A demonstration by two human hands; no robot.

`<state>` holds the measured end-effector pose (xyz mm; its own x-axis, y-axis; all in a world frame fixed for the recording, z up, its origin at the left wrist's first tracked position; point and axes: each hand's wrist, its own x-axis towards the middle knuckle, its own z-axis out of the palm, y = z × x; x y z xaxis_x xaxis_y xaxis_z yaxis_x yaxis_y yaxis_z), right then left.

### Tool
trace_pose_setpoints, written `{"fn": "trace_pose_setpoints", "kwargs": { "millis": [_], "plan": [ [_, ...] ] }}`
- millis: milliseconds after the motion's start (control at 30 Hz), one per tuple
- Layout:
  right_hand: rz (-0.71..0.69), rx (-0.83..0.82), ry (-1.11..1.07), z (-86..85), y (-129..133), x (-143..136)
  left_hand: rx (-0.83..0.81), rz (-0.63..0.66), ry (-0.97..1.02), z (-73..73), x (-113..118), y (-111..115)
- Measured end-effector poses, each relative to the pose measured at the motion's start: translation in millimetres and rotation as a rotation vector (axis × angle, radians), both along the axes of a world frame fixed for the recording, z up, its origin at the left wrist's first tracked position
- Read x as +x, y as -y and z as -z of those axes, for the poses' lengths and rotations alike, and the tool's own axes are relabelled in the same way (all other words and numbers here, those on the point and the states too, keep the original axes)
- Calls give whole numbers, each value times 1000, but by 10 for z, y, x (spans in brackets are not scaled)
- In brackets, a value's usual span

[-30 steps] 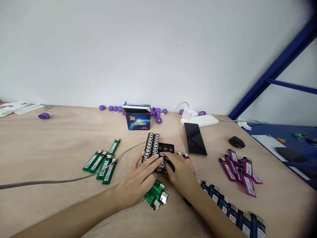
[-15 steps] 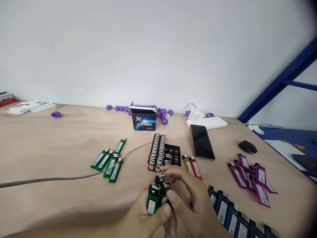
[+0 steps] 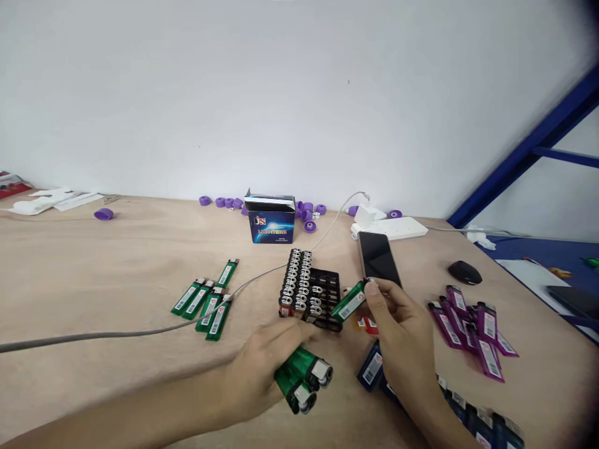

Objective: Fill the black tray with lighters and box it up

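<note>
My left hand (image 3: 262, 365) is closed round a couple of green lighters (image 3: 302, 374), their metal tops pointing toward the lower right. One more green lighter (image 3: 350, 305) is pinched by its top end in my right hand (image 3: 405, 337), its base tilted down to the left. That base is close to the black lighter tray (image 3: 333, 284), though I cannot tell if they touch. Lighters (image 3: 299, 280) stand upright in the tray's left rows, and several slots on its right show bare. Behind my right hand, the red and yellow lighters (image 3: 367, 325) are partly hidden.
Several green lighters (image 3: 218, 317) lie at left, beneath a grey cable (image 3: 140, 335). Purple lighters (image 3: 489, 324) are heaped at right, with blue lighters (image 3: 372, 368) in front. Behind are a lighter box (image 3: 272, 224), a phone (image 3: 379, 257), a power strip (image 3: 402, 228) and a mouse (image 3: 465, 272).
My hands have moved apart. The right has taken one green lighter out of the bunch to the tray's right side; the left has turned its lighters so their tops face down and right.
</note>
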<state>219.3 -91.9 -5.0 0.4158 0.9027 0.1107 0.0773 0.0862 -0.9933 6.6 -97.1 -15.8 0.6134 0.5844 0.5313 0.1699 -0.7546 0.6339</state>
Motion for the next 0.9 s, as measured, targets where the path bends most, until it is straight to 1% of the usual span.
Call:
{"fn": "trace_pose_setpoints", "kwargs": {
  "millis": [33, 67, 100, 167, 267, 367, 467, 600, 733, 900],
  "plan": [
    [12, -9, 5, 17, -44, 50, 189, -16, -50, -21, -40, -61],
    [11, -14, 18, 37, -85, 88, 341, -34, -107, -34, -67, -118],
    [5, -11, 41, 61, -121, 112, 453, -62, -169, -39, -80, -168],
    [-15, 18, 122, 115, -175, 117, 571, -116, -314, -23, -68, -243],
    [-60, 66, 283, 193, -212, 45, 607, -152, -497, 43, -15, -297],
    [-137, 79, 379, 246, -222, -41, 629, -127, -572, 113, 7, -315],
    [-195, 86, 427, 277, -236, -85, 671, -136, -548, 146, -7, -316],
    [-225, 96, 458, 313, -260, -100, 702, -165, -522, 159, -15, -301],
    [-257, 100, 488, 338, -254, -111, 703, -164, -514, 178, -5, -287],
    [-307, 147, 660, 342, -237, -104, 722, -162, -515, 186, -8, -282]
  ]
}}
